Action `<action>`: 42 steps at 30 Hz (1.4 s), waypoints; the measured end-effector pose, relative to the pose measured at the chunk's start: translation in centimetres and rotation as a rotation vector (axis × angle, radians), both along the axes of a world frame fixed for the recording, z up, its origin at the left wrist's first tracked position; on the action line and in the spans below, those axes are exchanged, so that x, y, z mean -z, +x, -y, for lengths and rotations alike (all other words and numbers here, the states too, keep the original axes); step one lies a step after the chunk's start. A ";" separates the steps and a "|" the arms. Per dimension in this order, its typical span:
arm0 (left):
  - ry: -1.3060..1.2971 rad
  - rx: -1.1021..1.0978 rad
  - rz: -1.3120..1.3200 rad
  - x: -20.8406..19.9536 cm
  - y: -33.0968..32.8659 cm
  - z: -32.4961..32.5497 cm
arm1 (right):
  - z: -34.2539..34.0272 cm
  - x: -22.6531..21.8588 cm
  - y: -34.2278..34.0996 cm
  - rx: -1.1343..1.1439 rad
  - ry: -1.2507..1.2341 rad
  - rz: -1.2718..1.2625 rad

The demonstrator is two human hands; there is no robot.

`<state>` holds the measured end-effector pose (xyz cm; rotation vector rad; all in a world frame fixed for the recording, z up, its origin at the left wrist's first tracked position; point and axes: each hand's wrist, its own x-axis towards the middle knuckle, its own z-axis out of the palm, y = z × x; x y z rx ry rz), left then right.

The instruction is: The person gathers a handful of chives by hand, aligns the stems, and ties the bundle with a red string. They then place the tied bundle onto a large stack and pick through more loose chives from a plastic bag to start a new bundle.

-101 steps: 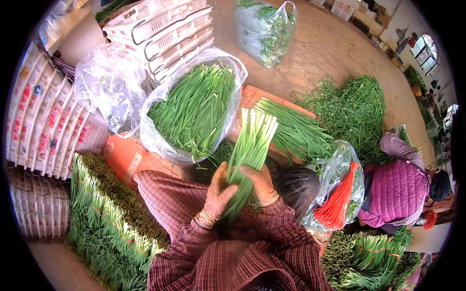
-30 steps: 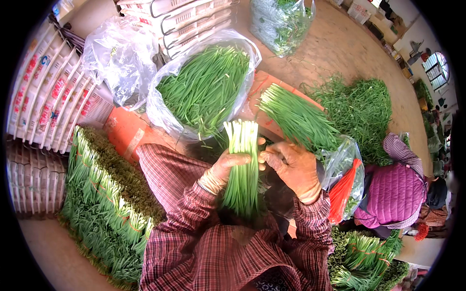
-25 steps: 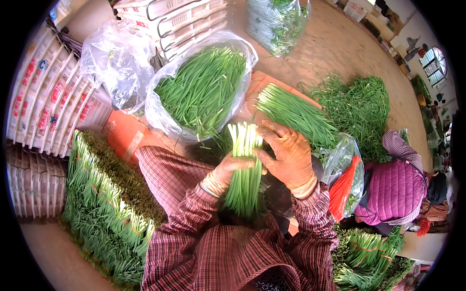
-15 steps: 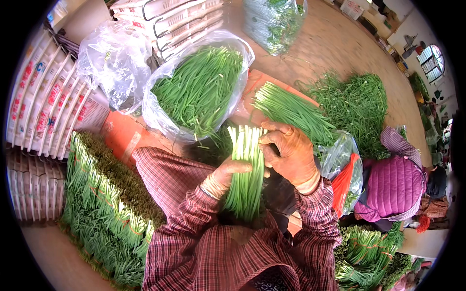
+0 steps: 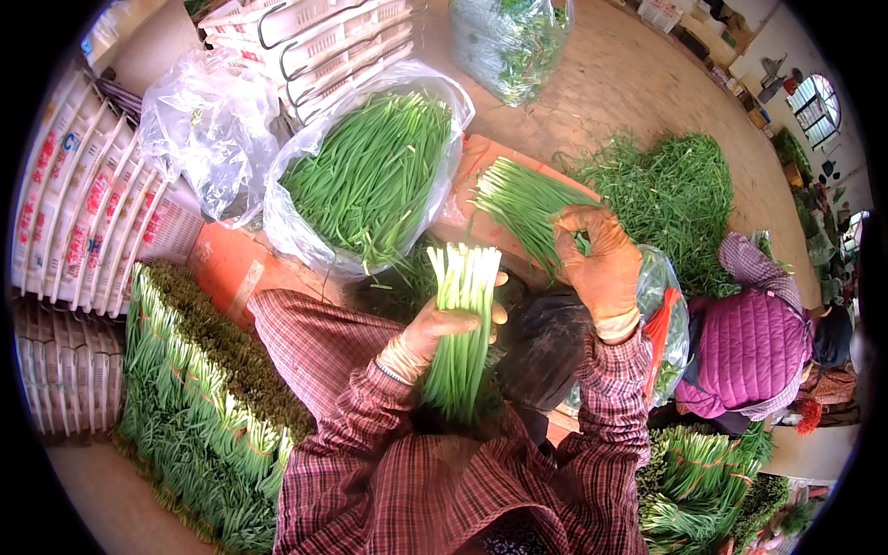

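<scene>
An upright bunch of garlic chives [image 5: 462, 324], pale cut ends up and green below, is held in my left hand [image 5: 437, 328]. The thumb lies across its front and fingertips show on the far side. My right hand [image 5: 603, 270], in an orange-stained glove, is at the near right edge of a loose pile of garlic chives [image 5: 527, 199]. Its thumb and forefinger are curled together against the stems, with green visible through the loop. That pile lies on an orange board [image 5: 481, 153].
A clear bag of chives [image 5: 365, 176] stands ahead, beside a crumpled plastic bag [image 5: 208, 129]. White crates [image 5: 83, 194] are stacked left, above tied bundles [image 5: 203, 407]. Loose greens [image 5: 671, 194] lie on the floor at right, near a person in a purple vest [image 5: 749, 356].
My right hand has left the top of the bunch and moved right and away from me, to the loose pile. My left hand keeps its hold on the bunch.
</scene>
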<state>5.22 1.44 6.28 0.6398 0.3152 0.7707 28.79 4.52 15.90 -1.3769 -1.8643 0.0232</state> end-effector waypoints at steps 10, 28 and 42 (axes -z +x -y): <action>-0.085 0.060 -0.062 0.9 -0.2 0.4 | 0.8 -0.3 -4.1 -0.348 -0.335 0.011; -0.218 0.107 0.034 -0.9 0.5 0.6 | -0.6 -3.1 -1.8 -0.452 -0.434 0.401; 0.072 0.000 -0.135 0.9 1.6 -1.3 | 0.7 -2.7 -2.2 -0.371 -0.265 0.075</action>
